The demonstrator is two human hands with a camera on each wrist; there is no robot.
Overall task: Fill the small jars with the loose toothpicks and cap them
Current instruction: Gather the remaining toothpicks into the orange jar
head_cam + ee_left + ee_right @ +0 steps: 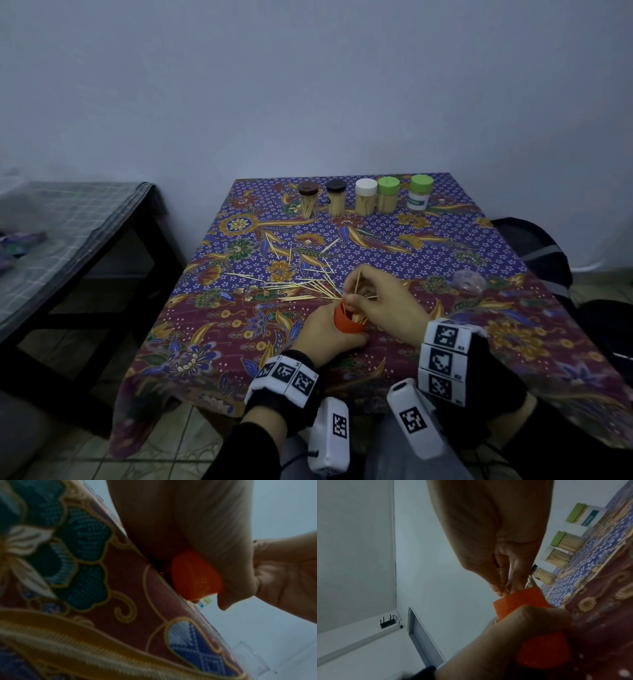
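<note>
While we sit at the near edge of the table (513, 349), our left hand (322, 334) is curled round a small orange jar (347, 323) and holds it on the flowery cloth, tipped a little. Our right hand (383, 301) is just above the jar's open mouth, and its fingertips (496, 589) pinch a few toothpicks, with one sticking up past the knuckles. Some toothpicks already sit inside the orange jar, but we think it is not full yet, and it has no cap on. Just past our hands lies the pile of loose toothpicks (301, 284), spread out on the cloth, so there is still a good bit to pick up. Off to the right, near the table edge, sits a clear round lid (468, 280); we cannot tell which jar it belongs to. At the far edge stand five jars in a row, all with caps on and all with toothpicks showing inside or a label round them: a brown-capped jar (309, 202), a dark-capped jar (336, 200), a white-capped jar (365, 198), a green-capped jar (388, 197) and a green-capped jar with a label (420, 193). Those five look done to us. The label is white with a teal band, and its writing is too blurry to read. Raised marks show on the bottom of the orange jar in the left wrist view, but we cannot read them either.
</note>
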